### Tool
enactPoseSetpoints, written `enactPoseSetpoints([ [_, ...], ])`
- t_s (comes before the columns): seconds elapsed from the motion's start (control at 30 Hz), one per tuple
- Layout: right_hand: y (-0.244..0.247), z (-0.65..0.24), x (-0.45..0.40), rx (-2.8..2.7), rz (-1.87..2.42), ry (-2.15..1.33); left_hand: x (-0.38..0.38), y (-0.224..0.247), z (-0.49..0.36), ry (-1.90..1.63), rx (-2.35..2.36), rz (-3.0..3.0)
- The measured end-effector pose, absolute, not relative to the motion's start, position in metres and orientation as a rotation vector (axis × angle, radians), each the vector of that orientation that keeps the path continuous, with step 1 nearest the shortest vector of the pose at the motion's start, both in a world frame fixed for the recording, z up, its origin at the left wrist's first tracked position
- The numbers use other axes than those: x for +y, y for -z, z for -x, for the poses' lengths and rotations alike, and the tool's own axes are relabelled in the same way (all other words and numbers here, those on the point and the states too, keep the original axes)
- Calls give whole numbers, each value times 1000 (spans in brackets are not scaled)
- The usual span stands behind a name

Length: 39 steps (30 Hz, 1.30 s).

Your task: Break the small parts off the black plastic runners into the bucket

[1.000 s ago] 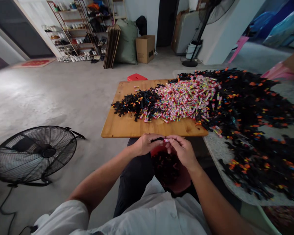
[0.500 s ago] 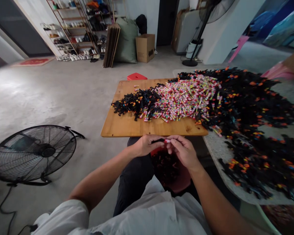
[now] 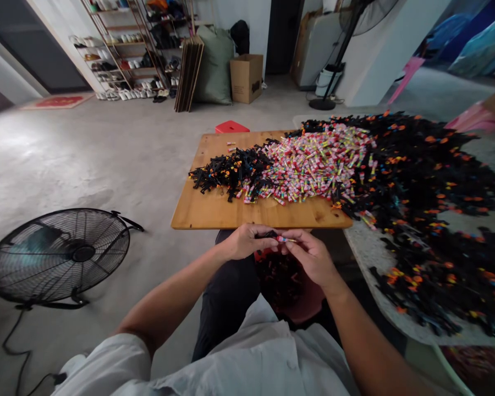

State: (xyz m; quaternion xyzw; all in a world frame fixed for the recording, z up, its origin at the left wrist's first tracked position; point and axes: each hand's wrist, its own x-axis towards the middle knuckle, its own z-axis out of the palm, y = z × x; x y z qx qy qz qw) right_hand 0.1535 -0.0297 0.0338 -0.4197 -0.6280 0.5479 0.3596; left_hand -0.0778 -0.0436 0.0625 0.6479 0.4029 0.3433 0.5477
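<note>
My left hand (image 3: pixel 249 241) pinches a small black plastic piece (image 3: pixel 269 235), partly hidden by the fingers. At its right end, between both hands, sits a small red, white and pink tube (image 3: pixel 282 239). My right hand (image 3: pixel 309 254) pinches the tube's other end, where a thin yellowish part shows. Below the hands stands a red tub (image 3: pixel 303 308) with many dark pieces in it. On the wooden board (image 3: pixel 231 217) ahead lie a heap of the same kind of tubes (image 3: pixel 313 165) and a smaller pile of black pieces with orange tips (image 3: pixel 231 170).
A stone-like tabletop (image 3: pixel 365 264) at right carries a large spread of black pieces (image 3: pixel 429 176). A floor fan (image 3: pixel 82 253) stands at left, its cord on the floor. Beyond the board are a red stool (image 3: pixel 231 127), a cardboard box (image 3: pixel 246 78) and shoe racks (image 3: pixel 124 55).
The fingers of my right hand have shifted slightly along the tube, and more of its thin yellowish end shows. Both hands stay together over the tub; the view has moved slightly.
</note>
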Motion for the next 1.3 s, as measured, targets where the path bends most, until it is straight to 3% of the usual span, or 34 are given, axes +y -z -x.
enactPoseSetpoints([
  [0.4, -63, -159, -30, -1839, 936, -1290, -38, -71, 82, -730, 1008, -1643],
  [0.87, -53, -157, -17, -2196, 854, -1097, -47, -61, 72, -589, 1052, -2172],
  [1.3, -21, -144, -36, -2108, 1002, -866, -43, -40, 71, -433, 1177, -2164],
])
